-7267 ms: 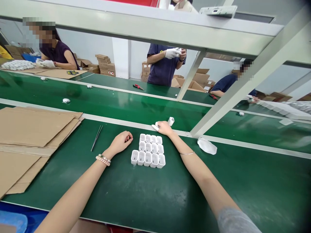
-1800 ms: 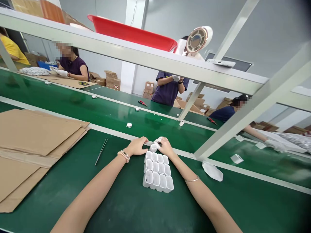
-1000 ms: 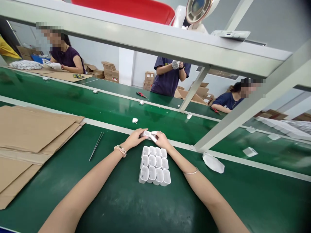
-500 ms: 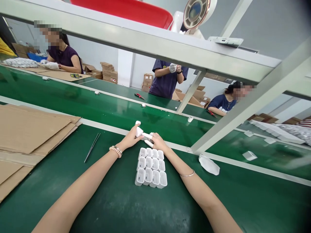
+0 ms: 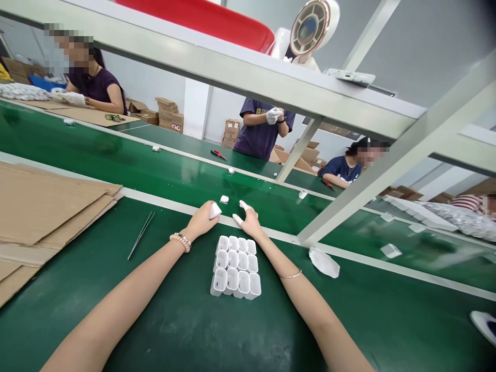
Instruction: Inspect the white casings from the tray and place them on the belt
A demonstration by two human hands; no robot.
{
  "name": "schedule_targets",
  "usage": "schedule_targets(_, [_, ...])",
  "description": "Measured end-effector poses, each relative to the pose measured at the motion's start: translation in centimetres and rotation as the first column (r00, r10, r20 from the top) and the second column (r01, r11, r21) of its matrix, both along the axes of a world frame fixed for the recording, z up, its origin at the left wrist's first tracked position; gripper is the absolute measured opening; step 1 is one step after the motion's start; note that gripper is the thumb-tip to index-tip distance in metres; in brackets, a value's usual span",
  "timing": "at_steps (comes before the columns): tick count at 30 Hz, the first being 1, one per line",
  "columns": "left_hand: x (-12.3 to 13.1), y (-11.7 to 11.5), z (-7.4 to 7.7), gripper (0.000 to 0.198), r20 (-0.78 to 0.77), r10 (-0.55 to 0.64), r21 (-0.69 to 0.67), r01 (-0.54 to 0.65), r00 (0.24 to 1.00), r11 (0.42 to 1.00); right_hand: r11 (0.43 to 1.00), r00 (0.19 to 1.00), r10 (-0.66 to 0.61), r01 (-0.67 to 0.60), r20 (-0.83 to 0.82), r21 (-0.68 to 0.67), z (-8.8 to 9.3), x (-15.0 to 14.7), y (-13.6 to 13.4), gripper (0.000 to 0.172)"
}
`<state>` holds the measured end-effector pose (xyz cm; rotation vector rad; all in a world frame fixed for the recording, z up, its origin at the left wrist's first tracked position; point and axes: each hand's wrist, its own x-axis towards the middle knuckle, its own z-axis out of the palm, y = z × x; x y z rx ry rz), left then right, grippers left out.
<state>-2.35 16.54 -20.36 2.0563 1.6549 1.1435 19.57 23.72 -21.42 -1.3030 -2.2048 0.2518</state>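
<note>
My left hand (image 5: 201, 221) is closed round a small white plastic case (image 5: 215, 210) at the near edge of the green conveyor belt (image 5: 127, 165). My right hand (image 5: 250, 221) sits a little to its right with white-capped fingers apart and nothing in it. Just in front of both hands a block of several white open-topped cases (image 5: 235, 265) stands in rows on the green worktable (image 5: 194, 320). Another white piece (image 5: 224, 199) lies on the belt just beyond my hands.
Flat cardboard sheets (image 5: 42, 212) lie at left, metal tweezers (image 5: 140, 235) between them and my left arm. A white bag (image 5: 324, 262) lies at right. A slanted frame post (image 5: 387, 155) rises beyond it. Three people work across the belt, with scissors (image 5: 219, 154).
My hands have parted: the left keeps the white case and the right has let go and moved right. White pieces on the belt have drifted right.
</note>
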Motion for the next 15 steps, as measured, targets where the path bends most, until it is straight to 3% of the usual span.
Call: schedule_targets(15, [0.11,-0.21,-0.05,0.037,-0.059,-0.007,0.032,0.009,0.998,0.999,0.985,0.999,0.031,-0.027,0.019,-0.172,-0.05,-0.19,0.70,0.086])
